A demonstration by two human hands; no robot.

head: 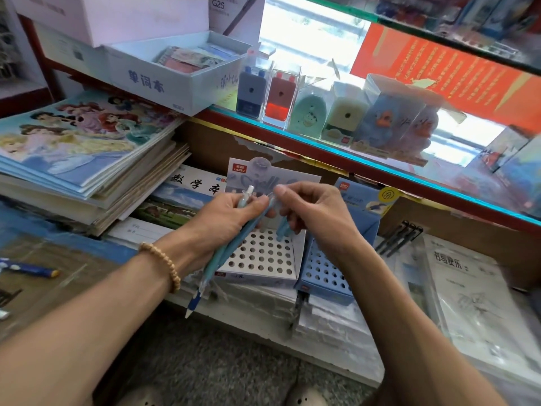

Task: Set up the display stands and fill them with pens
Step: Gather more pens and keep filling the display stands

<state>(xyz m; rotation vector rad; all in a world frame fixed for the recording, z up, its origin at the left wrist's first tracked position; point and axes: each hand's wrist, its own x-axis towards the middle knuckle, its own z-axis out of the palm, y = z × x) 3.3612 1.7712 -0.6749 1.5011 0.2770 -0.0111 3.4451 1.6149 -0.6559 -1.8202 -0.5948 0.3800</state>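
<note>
Two display stands side by side on the low shelf, seen from the head camera: white display stand (265, 256) with a grid of round holes and an upright printed backing card, blue display stand (325, 272) touching its right side, also perforated. No pen visible in any hole of either stand.

Above the white display stand, both hands meeting. Left hand (225, 218), beaded bracelet (164, 263) at the wrist, fingers curled round a bundle of blue pens (218, 253); tips pointing down and toward the camera, passing the front left corner of the white display stand, capped ends sticking up past the thumb. Right hand (310, 212) just right of the left hand, thumb and forefinger pinching the top of one pen in the bundle, other fingers loosely bent; a pale blue piece (282, 231) under those fingers, hanging over the back rows of holes, too blurred to identify.

Left of the white display stand, a pile of exercise books (87, 159) with cartoon covers. Behind and above it, a glass table (380, 168) carrying boxed pencil sharpeners (281, 98). Right of the blue display stand, a few black pens (401, 237) lying on wrapped paper packs (474, 303). Far left of the white display stand, one dark blue pen (27, 268) lying alone.
</note>
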